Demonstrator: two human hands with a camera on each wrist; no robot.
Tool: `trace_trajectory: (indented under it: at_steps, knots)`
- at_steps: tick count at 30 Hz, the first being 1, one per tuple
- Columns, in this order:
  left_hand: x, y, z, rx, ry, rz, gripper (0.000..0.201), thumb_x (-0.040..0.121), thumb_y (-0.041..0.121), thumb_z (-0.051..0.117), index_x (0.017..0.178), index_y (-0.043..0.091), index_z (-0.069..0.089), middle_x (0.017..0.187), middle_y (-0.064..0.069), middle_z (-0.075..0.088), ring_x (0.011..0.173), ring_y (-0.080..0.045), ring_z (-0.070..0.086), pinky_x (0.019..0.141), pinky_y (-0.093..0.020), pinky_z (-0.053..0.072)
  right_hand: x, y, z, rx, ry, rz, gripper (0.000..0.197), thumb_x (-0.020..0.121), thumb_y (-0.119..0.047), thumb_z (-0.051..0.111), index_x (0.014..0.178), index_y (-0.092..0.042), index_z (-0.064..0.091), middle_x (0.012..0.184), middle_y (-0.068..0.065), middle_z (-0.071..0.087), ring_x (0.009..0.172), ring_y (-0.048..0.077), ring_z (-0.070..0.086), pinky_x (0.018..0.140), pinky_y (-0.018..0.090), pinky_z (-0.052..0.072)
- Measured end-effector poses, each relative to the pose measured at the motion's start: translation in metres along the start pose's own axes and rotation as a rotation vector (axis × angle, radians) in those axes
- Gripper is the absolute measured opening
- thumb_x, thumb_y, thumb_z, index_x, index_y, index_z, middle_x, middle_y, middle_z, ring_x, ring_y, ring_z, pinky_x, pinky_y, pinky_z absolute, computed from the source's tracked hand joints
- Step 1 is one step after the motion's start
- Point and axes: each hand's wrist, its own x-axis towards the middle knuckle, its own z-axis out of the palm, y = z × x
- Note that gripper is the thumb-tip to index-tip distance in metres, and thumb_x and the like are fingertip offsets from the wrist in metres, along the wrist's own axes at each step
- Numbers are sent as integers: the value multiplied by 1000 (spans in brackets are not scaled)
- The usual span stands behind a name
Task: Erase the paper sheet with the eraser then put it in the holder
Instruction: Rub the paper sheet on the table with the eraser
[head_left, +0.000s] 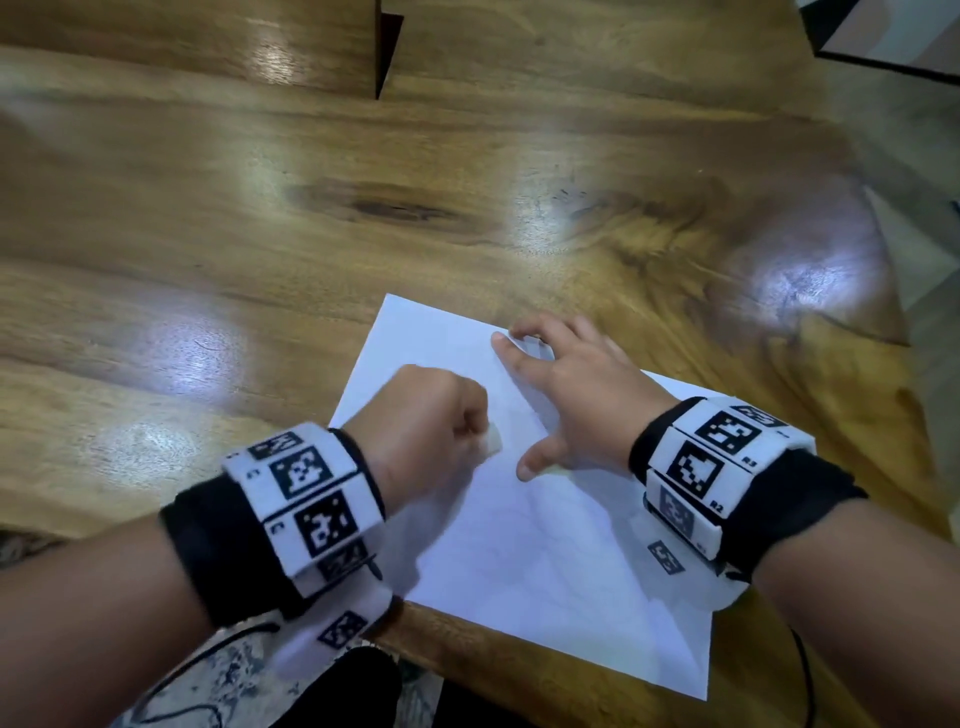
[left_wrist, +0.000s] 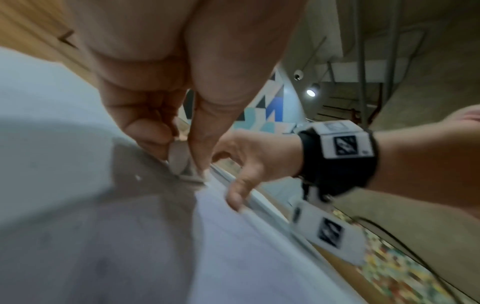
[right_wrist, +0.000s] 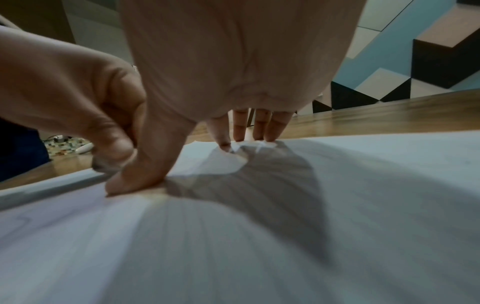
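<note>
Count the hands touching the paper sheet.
2. The right hand presses spread fingers on the paper sheet's far part; the left hand rubs the eraser against its left part.

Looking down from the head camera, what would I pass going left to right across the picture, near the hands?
Bare table → left hand gripping the eraser → right hand spread on the paper.

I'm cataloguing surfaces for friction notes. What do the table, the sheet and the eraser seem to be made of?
Table: wood, probably varnished; visible grain, a dark knot, glossy lamp reflections.
Sheet: thin matte white paper, flat, faint pencil lines.
Eraser: likely pale rubber or vinyl, dull; mostly hidden in the left hand.
</note>
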Motion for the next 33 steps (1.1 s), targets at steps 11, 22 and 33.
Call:
trace_trajectory:
  at_steps: [11, 22, 33]
  knots:
    - [15, 14, 4, -24, 30, -33, 8, 77, 18, 63, 77, 10, 67, 66, 3, 57, 69, -14, 50, 53, -22, 26, 0, 2, 0, 47, 17, 4, 115, 57, -59, 76, 148, -30, 14, 147, -8, 15, 131, 19, 16, 109, 33, 22]
    - [20, 24, 10, 0, 32, -37, 6, 78, 16, 62, 78, 11, 66, 84, -8, 70, 74, -18, 54, 58, -19, 29, 1, 1, 0, 61, 27, 7, 114, 56, -56, 79, 148, -30, 17, 147, -7, 16, 131, 21, 17, 106, 33, 23]
    - [1, 10, 6, 24, -2, 52, 10, 77, 21, 65, 74, 12, 68, 59, 8, 50, 66, -14, 47, 50, -15, 30, 2, 2, 2, 31, 18, 14, 115, 58, -61, 75, 149, -29, 12, 149, -5, 13, 133, 20, 13, 110, 34, 20]
